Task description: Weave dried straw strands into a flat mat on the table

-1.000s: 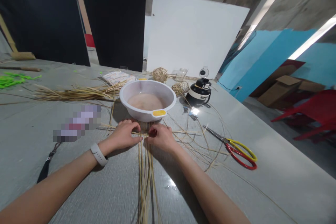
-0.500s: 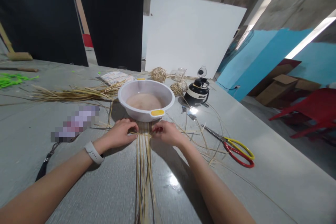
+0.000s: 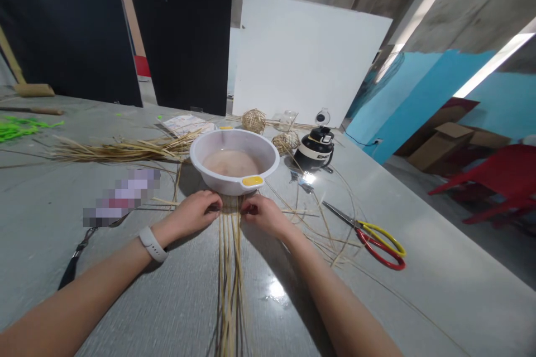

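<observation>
A row of long, straw-coloured cane strips (image 3: 228, 268) runs along the table toward me, crossed near the basin by a short woven band (image 3: 230, 204). My left hand (image 3: 196, 213) rests at the band's left edge, thumb and fingers pinched on a thin cross strip. At the right edge, my right hand (image 3: 263, 215) has its fingers curled and closed on the same weave; the fingertips are partly hidden. Just beyond both hands stands a white basin (image 3: 201, 178) with yellow grips, holding cloudy water.
Scissors (image 3: 368, 234) with red and yellow handles lie right, among loose strips. A bundle of strips (image 3: 121, 150) and a blurred-out object with a strap (image 3: 121, 198) lie left. Woven balls (image 3: 253, 121) and a black bottle (image 3: 314, 148) stand behind the basin.
Both hands have drawn their fingers in tighter at the band's edges, up close to the basin. The cross strip between them has shifted slightly away from me, against the weave.
</observation>
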`<move>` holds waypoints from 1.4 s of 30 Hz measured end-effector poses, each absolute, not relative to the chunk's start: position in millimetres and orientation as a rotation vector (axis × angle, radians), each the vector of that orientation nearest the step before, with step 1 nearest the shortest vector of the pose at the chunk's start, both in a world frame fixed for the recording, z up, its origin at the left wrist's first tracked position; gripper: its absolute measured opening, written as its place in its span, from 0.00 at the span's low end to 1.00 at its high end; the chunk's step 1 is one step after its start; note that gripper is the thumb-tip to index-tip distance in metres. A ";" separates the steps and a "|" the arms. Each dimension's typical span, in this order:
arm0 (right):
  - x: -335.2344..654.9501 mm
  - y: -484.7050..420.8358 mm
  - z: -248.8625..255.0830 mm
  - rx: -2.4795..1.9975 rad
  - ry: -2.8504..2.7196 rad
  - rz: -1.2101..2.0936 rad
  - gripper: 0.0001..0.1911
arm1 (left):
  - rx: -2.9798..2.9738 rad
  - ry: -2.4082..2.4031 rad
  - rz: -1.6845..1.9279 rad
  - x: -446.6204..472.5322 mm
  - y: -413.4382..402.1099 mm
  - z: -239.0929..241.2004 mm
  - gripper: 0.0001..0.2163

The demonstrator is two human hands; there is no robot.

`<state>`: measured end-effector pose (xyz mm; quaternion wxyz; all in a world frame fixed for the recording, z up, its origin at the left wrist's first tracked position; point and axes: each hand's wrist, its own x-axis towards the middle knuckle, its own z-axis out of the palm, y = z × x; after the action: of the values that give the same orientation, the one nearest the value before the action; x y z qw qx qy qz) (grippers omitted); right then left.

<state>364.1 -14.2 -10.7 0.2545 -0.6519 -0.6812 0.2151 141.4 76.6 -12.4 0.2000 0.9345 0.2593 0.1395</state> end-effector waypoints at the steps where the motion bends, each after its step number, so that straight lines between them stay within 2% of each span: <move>1: 363.6 -14.2 -10.7 -1.764 -1.841 0.589 0.13 | 2.616 0.724 0.392 141.7 76.5 -12.7 0.05; 14: 363.9 -11.6 -16.5 -1.767 -1.767 0.575 0.08 | 2.703 0.712 0.384 142.8 78.7 -21.7 0.08; 19: 365.0 -10.3 -20.2 -1.756 -1.738 0.504 0.13 | 2.722 0.721 0.390 143.5 77.6 -22.3 0.09; 24: 363.2 -11.2 -19.6 -1.744 -1.707 0.578 0.15 | 2.735 0.746 0.420 143.4 76.3 -23.6 0.10; 30: 353.9 -13.1 -13.8 -1.852 -1.708 0.519 0.09 | 2.728 0.905 0.485 149.9 64.9 -24.1 0.07; 38: 345.2 -14.1 -11.0 -1.998 -1.724 0.400 0.13 | 2.795 1.047 0.524 158.3 50.0 -25.6 0.10; 42: 346.9 -13.2 -11.1 -1.996 -1.697 0.448 0.15 | 2.802 1.040 0.498 158.0 50.3 -26.0 0.11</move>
<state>346.9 -13.2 -11.1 0.2392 -0.7292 -0.6200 0.1636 158.0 50.3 -26.0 0.0556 0.9233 0.3428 0.1641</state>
